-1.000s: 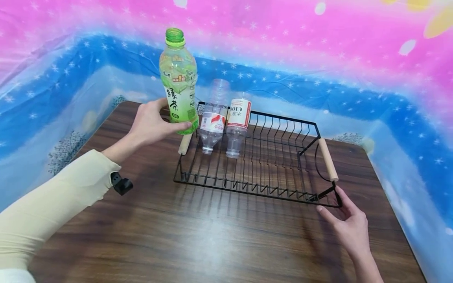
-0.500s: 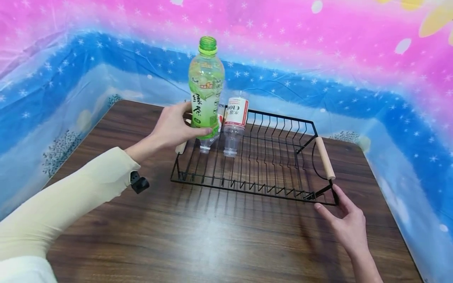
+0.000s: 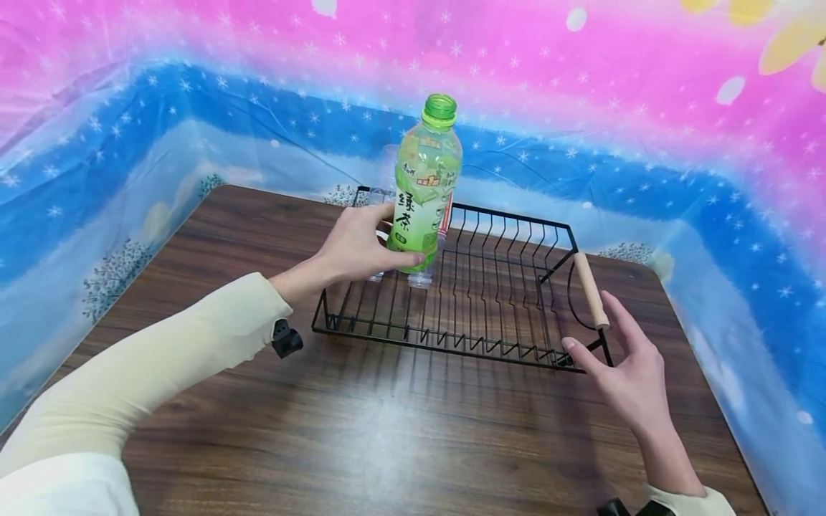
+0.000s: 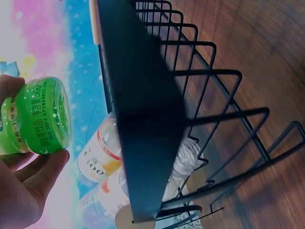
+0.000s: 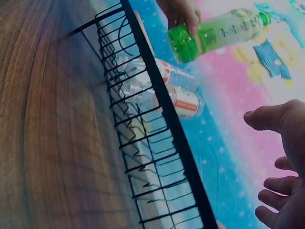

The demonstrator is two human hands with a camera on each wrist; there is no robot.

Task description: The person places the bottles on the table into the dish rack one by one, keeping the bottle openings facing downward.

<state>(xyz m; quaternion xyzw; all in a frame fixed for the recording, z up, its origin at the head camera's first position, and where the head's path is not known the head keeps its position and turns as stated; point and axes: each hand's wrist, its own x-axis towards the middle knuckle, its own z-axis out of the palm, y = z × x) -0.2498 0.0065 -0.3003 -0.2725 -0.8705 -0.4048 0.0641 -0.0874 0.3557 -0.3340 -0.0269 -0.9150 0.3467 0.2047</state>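
My left hand [image 3: 355,247] holds a capless green tea bottle [image 3: 427,186] near its base, upright above the left part of a black wire dish rack [image 3: 452,350]. Two clear plastic bottles stand neck-down in the rack. The green bottle hides most of the one with the red-and-white label [image 5: 185,103]; its mouth shows below. My left hand partly covers the other clear bottle [image 5: 178,76]. At the rack's right end, my right hand [image 3: 629,376] has its fingers spread beside the wooden handle [image 3: 591,290]. The right wrist view shows that hand holding nothing.
The rack stands on a dark wood-grain table [image 3: 361,430]. Behind and around it hangs a pink and blue patterned cloth [image 3: 258,122]. Black wrist cameras, such as the left one [image 3: 286,339], sit at my cuffs.
My left hand has carried the green tea bottle rightward and somewhat lower, passing in front of the clear bottles. My right hand has let go of the rack's front right corner and risen slightly.
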